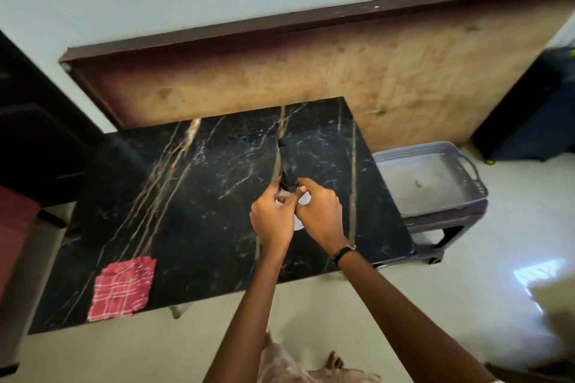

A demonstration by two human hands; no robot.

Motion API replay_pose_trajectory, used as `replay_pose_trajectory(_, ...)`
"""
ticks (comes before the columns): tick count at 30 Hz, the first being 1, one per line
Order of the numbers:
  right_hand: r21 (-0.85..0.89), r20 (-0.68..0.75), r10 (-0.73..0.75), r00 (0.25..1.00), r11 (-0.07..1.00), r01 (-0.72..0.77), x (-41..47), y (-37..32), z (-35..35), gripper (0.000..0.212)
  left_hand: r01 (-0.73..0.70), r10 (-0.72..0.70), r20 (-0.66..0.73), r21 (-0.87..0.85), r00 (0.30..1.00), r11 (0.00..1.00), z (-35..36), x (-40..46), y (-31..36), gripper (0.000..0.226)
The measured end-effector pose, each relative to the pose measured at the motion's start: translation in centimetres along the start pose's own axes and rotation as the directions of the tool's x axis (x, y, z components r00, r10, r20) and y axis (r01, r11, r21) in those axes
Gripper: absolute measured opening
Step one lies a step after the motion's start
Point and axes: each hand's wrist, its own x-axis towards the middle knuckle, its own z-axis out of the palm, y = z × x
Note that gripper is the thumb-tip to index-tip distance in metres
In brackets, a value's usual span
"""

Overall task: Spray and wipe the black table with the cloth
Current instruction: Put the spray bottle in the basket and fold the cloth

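Head camera, looking down: both bare forearms reach forward from the bottom edge and meet above the right half of a black table (pixel 193 202) veined in gold and white; the left hand (pixel 272 218) and the right hand (pixel 320 211) sit side by side, knuckles up, fingers curled tight around a spray bottle (pixel 287 174); its black nozzle head points away from the person, and only slivers of the white body show between the fingers; a dark wristwatch (pixel 342 253) circles the right wrist. A red checked cloth (pixel 123 288) lies folded flat at the table's near-left corner, well apart from the hands. Right of the table, a grey plastic tray (pixel 466 177) rests on a low stool (pixel 445 227); a wooden board (pixel 342 71) leans against the wall behind.
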Motion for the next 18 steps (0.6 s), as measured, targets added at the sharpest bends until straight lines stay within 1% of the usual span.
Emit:
replay_pose_trajectory(6, 0.067, -0.108, 0.059, 0.992, 0.996, -0.052, 2.6, 5.8, -7.3, 0.021, -0.032, 0.033, 0.096, -0.014, 0.995, 0.999, 8.6, -1.0, 4.7, 0.028)
replay_pose_trajectory(11, 0.070, -0.151, 0.045, 0.987, 0.997, -0.035, 6.0, 10.8, -11.1, 0.016, -0.050, 0.056, 0.160, -0.042, 0.986, 0.998, 15.5, -0.4, 6.6, 0.029)
replay_pose_trajectory(13, 0.050, -0.163, 0.054, 0.985, 0.998, -0.047, 7.4, 12.5, -12.4, 0.018, -0.030, 0.047, 0.235, -0.076, 0.971, 0.997, 18.0, 0.3, 6.9, 0.029)
replay_pose_trajectory(15, 0.028, -0.181, 0.064, 0.981, 0.998, -0.060, 8.6, 14.2, -13.7, 0.022, 0.013, 0.026, 0.359, -0.105, 0.933, 0.994, 20.4, 1.2, 6.8, 0.031)
replay_pose_trajectory(18, -0.005, -0.223, 0.083, 0.971, 0.996, -0.086, 10.3, 17.1, -15.3, 0.023, 0.007, 0.060, 0.571, -0.114, 0.819, 0.993, 23.5, 2.5, 6.9, 0.035)
